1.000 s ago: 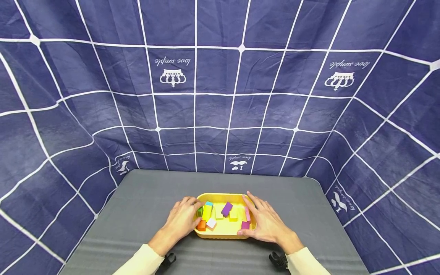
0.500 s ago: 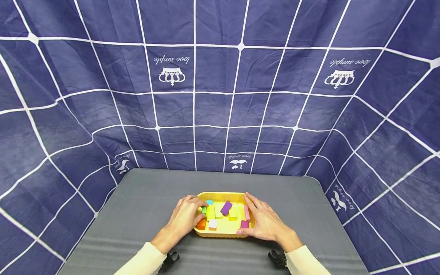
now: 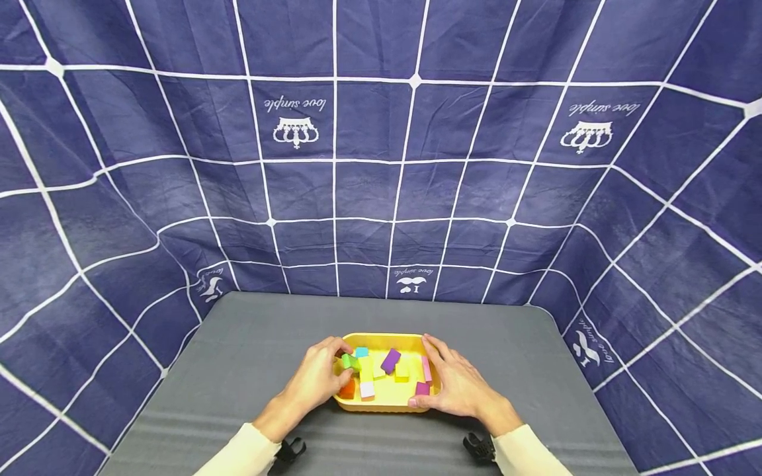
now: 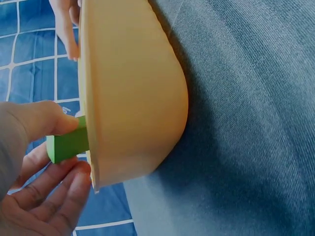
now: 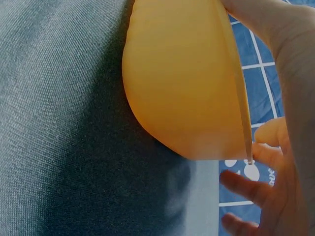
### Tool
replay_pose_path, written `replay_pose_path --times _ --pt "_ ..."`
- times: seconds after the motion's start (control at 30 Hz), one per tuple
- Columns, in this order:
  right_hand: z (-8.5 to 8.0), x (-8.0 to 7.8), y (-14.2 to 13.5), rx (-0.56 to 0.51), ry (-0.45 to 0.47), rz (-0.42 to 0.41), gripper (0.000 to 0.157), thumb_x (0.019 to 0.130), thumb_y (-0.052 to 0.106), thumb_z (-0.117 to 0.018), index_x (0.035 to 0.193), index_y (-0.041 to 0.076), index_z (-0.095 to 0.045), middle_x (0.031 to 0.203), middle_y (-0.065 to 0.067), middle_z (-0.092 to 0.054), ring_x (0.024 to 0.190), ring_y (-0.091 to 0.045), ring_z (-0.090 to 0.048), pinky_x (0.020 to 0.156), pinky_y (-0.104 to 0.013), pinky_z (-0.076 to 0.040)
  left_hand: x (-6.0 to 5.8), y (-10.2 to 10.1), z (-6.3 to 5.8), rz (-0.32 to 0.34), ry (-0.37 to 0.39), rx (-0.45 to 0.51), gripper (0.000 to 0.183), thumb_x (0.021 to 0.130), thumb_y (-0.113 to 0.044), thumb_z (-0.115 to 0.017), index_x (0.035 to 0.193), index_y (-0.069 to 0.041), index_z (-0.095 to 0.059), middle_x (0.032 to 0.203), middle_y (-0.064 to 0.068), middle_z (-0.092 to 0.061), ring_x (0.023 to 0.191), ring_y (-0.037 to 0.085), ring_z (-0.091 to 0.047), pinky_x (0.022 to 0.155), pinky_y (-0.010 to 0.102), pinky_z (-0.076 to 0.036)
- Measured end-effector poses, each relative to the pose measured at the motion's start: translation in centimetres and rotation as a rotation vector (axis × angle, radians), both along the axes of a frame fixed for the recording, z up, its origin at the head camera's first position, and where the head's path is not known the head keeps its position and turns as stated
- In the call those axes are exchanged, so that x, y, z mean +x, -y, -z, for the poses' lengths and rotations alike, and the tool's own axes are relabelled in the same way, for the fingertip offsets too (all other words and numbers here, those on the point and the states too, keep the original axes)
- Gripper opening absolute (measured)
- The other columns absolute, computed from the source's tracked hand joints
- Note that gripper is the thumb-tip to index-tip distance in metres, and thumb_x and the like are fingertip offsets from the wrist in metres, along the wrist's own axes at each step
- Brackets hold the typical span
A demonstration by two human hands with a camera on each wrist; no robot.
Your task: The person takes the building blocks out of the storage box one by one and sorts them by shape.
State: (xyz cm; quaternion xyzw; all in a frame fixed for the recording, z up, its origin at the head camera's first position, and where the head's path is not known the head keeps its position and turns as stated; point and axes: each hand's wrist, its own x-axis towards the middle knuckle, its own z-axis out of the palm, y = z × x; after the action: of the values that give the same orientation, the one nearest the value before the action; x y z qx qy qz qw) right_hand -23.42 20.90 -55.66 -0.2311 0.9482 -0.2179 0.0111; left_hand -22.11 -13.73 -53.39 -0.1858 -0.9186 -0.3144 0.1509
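Note:
A yellow tub (image 3: 387, 408) with low walls holds several coloured blocks. At its left end my left hand (image 3: 315, 373) pinches a green block (image 3: 351, 362) between thumb and fingers. The left wrist view has this green block (image 4: 69, 140) sticking out above the tub's rim, its lower end hidden by the wall. My right hand (image 3: 467, 390) lies over the tub's right end, thumb at the near rim and fingers spread toward the far corner. In the right wrist view several fingers of the right hand (image 5: 280, 182) stand loosely spread beside the rim.
In the tub are an orange block (image 3: 347, 390), a white one, a blue block (image 3: 362, 352), yellow ones, a purple block (image 3: 390, 361), a pink block (image 3: 426, 369) and a magenta block (image 3: 422, 389). Grey cloth (image 3: 286, 317) lies beneath; a blue gridded curtain (image 3: 369, 192) surrounds it.
My left hand has picked the green block up from among the others at the tub's left end. The white block has turned and shifted slightly. My right hand stays at the tub's right end.

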Motion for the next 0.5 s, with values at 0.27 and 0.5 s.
replay_pose_path --times 0.27,0.5 --pt "-0.1 0.2 -0.2 -0.002 0.03 0.0 0.138 0.085 0.084 -0.087 0.185 0.009 -0.027 0.195 -0.011 -0.028 0.168 -0.046 -0.05 0.133 -0.073 -0.045 -0.3 0.9 -0.5 0.007 -0.017 0.135 0.038 0.079 0.01 -0.096 0.101 -0.009 -0.071 0.1 0.004 -0.073 0.088 0.026 -0.085 0.082 0.041 -0.073" --pt "-0.1 0.2 -0.1 0.0 0.04 -0.003 0.14 0.085 0.086 -0.085 0.185 0.008 -0.027 0.195 -0.013 -0.027 0.169 -0.045 -0.05 0.133 -0.074 -0.044 -0.6 2.1 -0.3 -0.067 -0.095 0.164 0.038 0.079 0.011 -0.097 0.096 -0.008 -0.07 0.107 0.01 -0.084 0.096 0.03 -0.087 0.085 0.041 -0.073"
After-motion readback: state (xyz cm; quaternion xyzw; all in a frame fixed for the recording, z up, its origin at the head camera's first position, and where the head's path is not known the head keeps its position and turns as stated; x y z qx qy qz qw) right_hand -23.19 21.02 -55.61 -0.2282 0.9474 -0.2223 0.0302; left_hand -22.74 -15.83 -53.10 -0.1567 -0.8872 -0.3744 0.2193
